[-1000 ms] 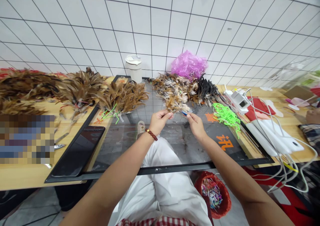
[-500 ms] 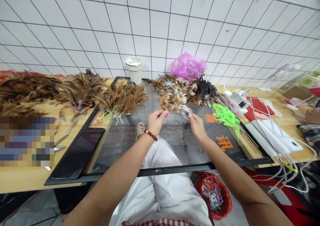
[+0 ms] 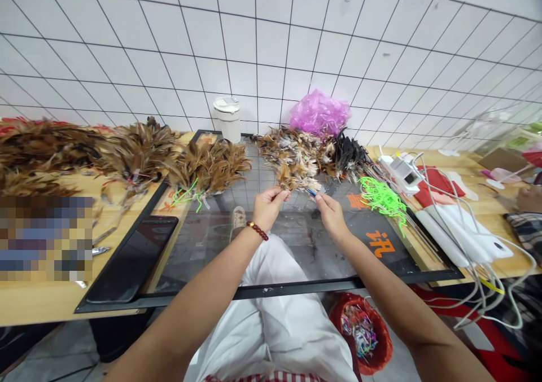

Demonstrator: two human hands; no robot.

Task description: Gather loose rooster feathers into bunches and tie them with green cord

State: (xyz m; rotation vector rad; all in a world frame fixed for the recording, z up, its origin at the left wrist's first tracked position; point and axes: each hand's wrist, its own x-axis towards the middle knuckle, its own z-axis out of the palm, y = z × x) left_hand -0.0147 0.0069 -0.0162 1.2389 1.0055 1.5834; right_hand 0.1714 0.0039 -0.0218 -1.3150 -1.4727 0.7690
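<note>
Left hand [image 3: 271,206]: thumb and finger pressed together; anything between them too small to tell. Right hand [image 3: 332,214]: fingers pinching a slim blue tool [image 3: 312,192], tip toward the mixed feathers [image 3: 296,159]. These feathers lie just beyond both hands, toward the back edge of the tabletop [image 3: 38,300]. Pink bag [image 3: 320,112] behind them. Phone [image 3: 133,258] near front edge, left; green cords [image 3: 382,197] right.

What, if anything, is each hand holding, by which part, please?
The right hand holds a slim blue tool by its near end; for the left hand, it's unclear.
</note>
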